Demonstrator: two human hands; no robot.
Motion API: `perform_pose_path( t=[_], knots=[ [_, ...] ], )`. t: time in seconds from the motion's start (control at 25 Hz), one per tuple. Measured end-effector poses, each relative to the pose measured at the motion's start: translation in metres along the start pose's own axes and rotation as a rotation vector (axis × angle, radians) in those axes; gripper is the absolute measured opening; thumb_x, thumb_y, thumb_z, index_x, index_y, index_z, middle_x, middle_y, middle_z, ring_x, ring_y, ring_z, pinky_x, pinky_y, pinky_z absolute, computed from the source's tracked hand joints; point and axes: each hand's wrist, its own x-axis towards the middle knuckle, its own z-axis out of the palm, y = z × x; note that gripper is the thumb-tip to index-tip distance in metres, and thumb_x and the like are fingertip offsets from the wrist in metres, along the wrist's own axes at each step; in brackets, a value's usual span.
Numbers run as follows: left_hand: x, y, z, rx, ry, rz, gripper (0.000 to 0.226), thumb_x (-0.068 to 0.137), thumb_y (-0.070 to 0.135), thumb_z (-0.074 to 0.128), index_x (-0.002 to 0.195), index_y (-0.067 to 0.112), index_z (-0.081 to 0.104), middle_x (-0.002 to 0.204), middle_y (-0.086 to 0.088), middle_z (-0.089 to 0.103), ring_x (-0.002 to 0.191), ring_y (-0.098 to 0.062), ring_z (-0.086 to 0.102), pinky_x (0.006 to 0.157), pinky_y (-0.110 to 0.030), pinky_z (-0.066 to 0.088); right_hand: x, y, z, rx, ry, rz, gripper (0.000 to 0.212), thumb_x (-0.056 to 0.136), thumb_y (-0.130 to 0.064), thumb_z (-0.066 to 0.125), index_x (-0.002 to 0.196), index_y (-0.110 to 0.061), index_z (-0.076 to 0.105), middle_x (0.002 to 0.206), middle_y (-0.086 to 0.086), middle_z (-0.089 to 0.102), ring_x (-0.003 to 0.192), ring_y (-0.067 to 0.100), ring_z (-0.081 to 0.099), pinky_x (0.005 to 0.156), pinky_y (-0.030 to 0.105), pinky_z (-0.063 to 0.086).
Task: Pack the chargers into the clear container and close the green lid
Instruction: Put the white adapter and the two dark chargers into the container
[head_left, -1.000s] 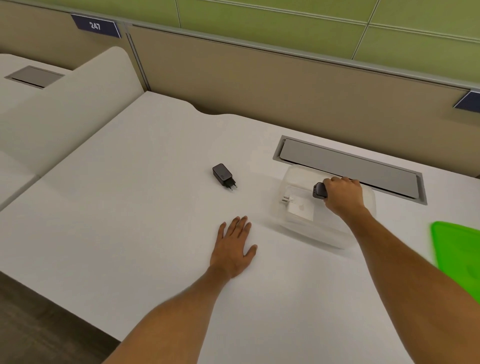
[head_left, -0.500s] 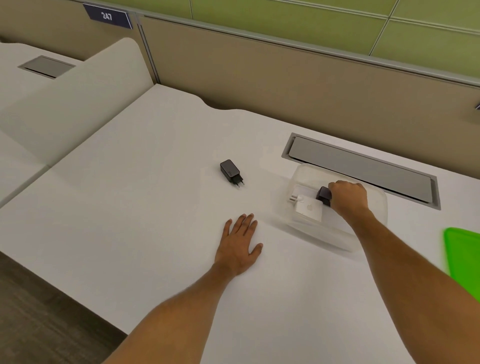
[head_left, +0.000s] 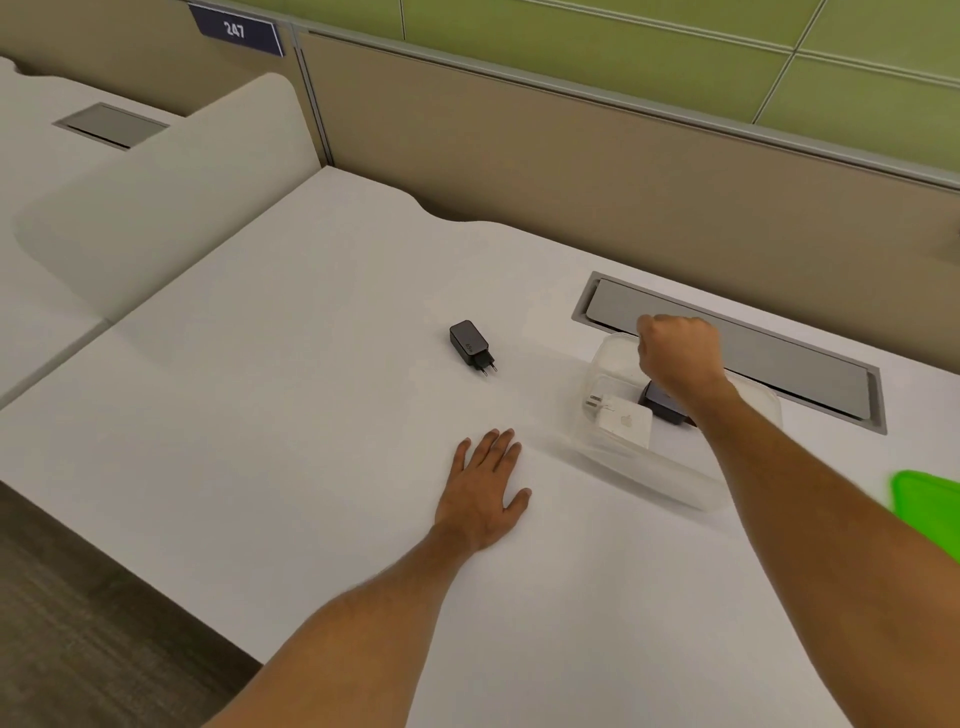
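Two hands, left hand (head_left: 488, 488) flat, right hand (head_left: 678, 356) fisted above container (head_left: 670, 475)

light: bright, even, soft; seems overhead, source not in view
desk (head_left: 311, 415): near-white, little texture, no hard glare
shadows: faint, soft under left hand (head_left: 485, 488) & by black charger (head_left: 470, 344)
blur: green lid (head_left: 930, 506) at desk's right edge smeared; clear container (head_left: 649, 467) rim hazy
distortion: wide-angle; partition (head_left: 571, 171) behind desk bows

Two chargers (head_left: 641, 415) in container (head_left: 670, 475); third charger (head_left: 470, 343) left on desk (head_left: 311, 415).
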Motion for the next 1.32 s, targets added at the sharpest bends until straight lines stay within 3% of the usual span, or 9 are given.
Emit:
perform_pose_path(
  t=[0.24,0.52,0.84,1.32],
  knots=[
    [0.001,0.0,-0.002,-0.009,-0.021,-0.003,0.067,0.092,0.054,0.022,0.15,0.019,0.016,0.161,0.003,0.007,0.147,-0.013,-0.002,0.12,-0.045,-0.002,0.033,-0.056,-0.009,0.031,0.009,-0.116,0.01,0.076,0.0,0.055,0.071,-0.005,0.062,0.063,0.012,0.065,0.053,0.033,0.056,0.054,0.028,0.033],
    [0.001,-0.001,-0.002,-0.01,-0.021,-0.002,0.067,0.092,0.054,0.023,0.149,0.018,0.017,0.161,0.001,0.008,0.147,-0.014,0.0,0.12,-0.045,-0.002,0.049,-0.114,0.009,0.062,-0.1,-0.18,0.013,0.084,-0.008,0.05,0.071,-0.009,0.052,0.061,0.005,0.05,0.053,0.026,0.043,0.05,0.024,0.026],
    [0.003,-0.001,0.002,0.009,-0.012,-0.008,0.067,0.092,0.054,0.025,0.148,0.018,0.019,0.161,-0.001,0.011,0.147,-0.017,0.003,0.118,-0.044,-0.006,0.054,-0.149,0.039,0.16,-0.178,-0.191,0.025,0.092,-0.028,0.049,0.096,-0.007,0.062,0.086,0.009,0.068,0.077,0.031,0.062,0.061,0.03,0.037],
    [0.001,-0.001,0.0,-0.016,-0.01,-0.007,0.066,0.093,0.053,0.03,0.148,0.017,0.02,0.161,-0.001,0.012,0.147,-0.017,0.002,0.119,-0.046,-0.002,0.067,-0.192,0.059,0.19,-0.245,-0.156,0.042,0.091,-0.044,0.053,0.11,-0.007,0.057,0.104,0.01,0.066,0.096,0.03,0.061,0.077,0.036,0.042]
  ],
)
